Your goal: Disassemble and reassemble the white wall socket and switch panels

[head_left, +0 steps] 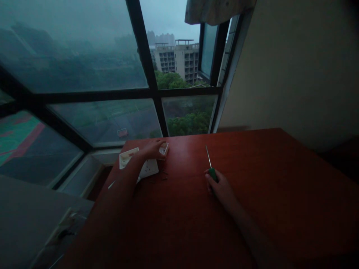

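Observation:
My right hand (220, 185) is closed around the green handle of a screwdriver (209, 157), whose metal shaft points toward the window side of the table. At the table's far left, my left hand (153, 150) has its fingers and thumb around a small white wall socket (164, 148). Under and beside that wrist lies a white socket panel (149, 168) with plug holes, partly covered by my arm. Just left of it rests an open white box (128, 157). Several small screws (164, 178) are scattered on the wood to the right of the panel.
The reddish-brown table (185, 216) reaches to the window (112, 95), whose right-hand pane (208, 52) stands open. A pale wall (283, 74) rises at the right. Beyond the table's left edge, a white ledge (81, 175) and dim clutter (66, 231) sit lower down.

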### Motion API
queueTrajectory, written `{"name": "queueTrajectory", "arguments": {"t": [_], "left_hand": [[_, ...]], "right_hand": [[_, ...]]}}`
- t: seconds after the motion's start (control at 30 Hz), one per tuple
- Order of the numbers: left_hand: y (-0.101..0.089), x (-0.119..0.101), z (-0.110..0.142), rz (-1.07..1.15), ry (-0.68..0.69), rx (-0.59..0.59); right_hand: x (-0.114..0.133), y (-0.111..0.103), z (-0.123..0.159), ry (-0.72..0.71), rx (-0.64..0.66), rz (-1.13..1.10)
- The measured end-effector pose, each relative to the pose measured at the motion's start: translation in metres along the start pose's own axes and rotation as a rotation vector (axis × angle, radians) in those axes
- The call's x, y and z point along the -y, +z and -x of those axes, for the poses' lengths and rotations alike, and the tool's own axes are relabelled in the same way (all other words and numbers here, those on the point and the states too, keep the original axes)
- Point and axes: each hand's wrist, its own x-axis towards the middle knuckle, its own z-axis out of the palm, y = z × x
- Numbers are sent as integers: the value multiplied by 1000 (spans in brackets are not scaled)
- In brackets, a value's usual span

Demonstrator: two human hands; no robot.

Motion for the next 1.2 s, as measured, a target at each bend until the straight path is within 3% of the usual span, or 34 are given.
{"name": "queueTrajectory", "arguments": {"t": [0.17,0.33,0.53,0.7,0.83,1.07,1.2], "left_hand": [[3,-16,-3,0,32,-114],[9,-55,3,20,129,-234],[33,-130,57,68,215,-187],[54,-175,99,65,158,-108],[69,-176,109,118,136,-118],[81,-139,123,377,91,-81],[84,-128,132,517,83,-94]], "right_hand": [[1,0,1,8,3,-27],[0,-1,1,8,-13,-32],[1,-4,5,-67,-77,28],[5,-5,8,-161,-108,126],[3,-4,7,-186,-110,218],[-2,-6,5,-193,-91,343],[1,-7,7,-198,-79,387]]}}
